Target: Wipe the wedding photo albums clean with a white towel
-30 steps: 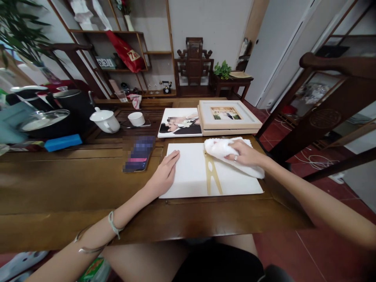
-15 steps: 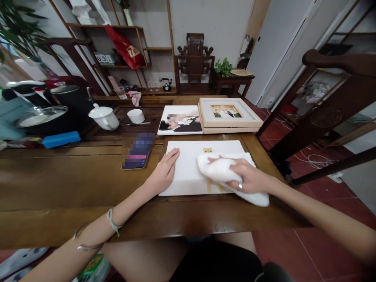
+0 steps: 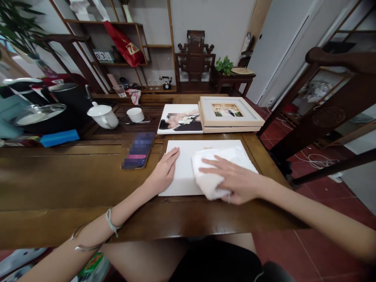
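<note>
A white flat board [image 3: 185,160] lies on the wooden table [image 3: 58,176] in front of me. My left hand [image 3: 163,172] rests flat on its left edge, fingers stretched out. My right hand [image 3: 235,179] presses a white cloth [image 3: 210,172] down on the board's near right part, fingers spread over it. The cloth hides the gold mark on the board almost entirely.
A phone [image 3: 138,150] lies left of the board. Behind it are a photo print [image 3: 180,119] and a framed picture [image 3: 229,113]. A white teapot [image 3: 101,114], a cup [image 3: 136,114], dark pots [image 3: 67,98] and a blue box [image 3: 58,138] stand at the left.
My right hand has drawn the cloth from the board's far right corner toward me and to the left, covering the gold mark. My left hand has stayed in place.
</note>
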Demonstrator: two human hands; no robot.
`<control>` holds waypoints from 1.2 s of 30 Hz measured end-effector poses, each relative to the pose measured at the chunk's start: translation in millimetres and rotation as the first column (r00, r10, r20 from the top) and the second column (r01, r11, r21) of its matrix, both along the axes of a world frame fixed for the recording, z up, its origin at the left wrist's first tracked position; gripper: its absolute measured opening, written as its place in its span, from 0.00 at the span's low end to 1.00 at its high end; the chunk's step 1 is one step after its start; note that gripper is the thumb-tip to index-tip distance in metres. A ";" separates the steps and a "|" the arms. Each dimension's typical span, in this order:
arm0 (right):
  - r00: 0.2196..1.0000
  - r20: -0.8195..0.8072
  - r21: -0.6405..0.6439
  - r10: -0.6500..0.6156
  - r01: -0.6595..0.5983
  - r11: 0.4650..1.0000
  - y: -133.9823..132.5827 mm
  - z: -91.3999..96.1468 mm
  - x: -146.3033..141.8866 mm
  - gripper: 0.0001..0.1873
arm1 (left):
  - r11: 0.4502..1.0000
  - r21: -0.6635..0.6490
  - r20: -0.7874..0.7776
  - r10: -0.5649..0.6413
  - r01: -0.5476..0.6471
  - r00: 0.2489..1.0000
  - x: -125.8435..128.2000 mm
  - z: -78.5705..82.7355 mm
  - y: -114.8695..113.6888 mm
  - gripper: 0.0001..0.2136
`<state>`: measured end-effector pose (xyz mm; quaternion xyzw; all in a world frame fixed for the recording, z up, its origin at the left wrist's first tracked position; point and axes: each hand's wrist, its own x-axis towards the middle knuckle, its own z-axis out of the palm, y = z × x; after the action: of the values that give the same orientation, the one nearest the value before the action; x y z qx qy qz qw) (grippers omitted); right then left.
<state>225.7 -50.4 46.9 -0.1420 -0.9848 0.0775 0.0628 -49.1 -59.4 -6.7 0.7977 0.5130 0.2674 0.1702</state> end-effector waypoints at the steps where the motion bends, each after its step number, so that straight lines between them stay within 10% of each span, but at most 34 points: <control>1: 1.000 0.021 -0.001 0.023 -0.023 1.000 -11.8 0.0 0.4 0.11 | 1.000 0.003 0.000 0.002 -0.002 1.000 0.1 -0.4 0.2 0.23; 7: 0.999 0.012 0.036 0.047 -0.047 0.998 -40.5 -4.8 -0.5 0.09 | 1.000 0.007 0.008 0.001 -0.001 1.000 0.4 -0.7 0.4 0.23; 20: 0.955 -0.152 -0.004 -0.255 0.258 0.966 59.4 -4.7 -14.6 0.06 | 1.000 -0.011 0.002 0.001 -0.001 1.000 -1.1 -0.1 0.1 0.23; 31: 0.999 0.033 0.069 0.015 -0.017 0.997 -32.8 3.2 -19.9 0.09 | 1.000 -0.005 0.005 -0.001 0.001 1.000 -0.2 -1.5 0.5 0.22; 36: 0.998 0.026 0.088 -0.064 0.061 0.994 -16.0 0.2 -23.9 0.10 | 1.000 -0.010 0.001 -0.003 0.003 1.000 -0.3 -1.1 0.1 0.23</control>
<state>201.8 -66.4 47.1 -0.1710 -0.9831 0.0307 0.0573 -49.4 -59.3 -7.7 0.7975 0.5130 0.2651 0.1747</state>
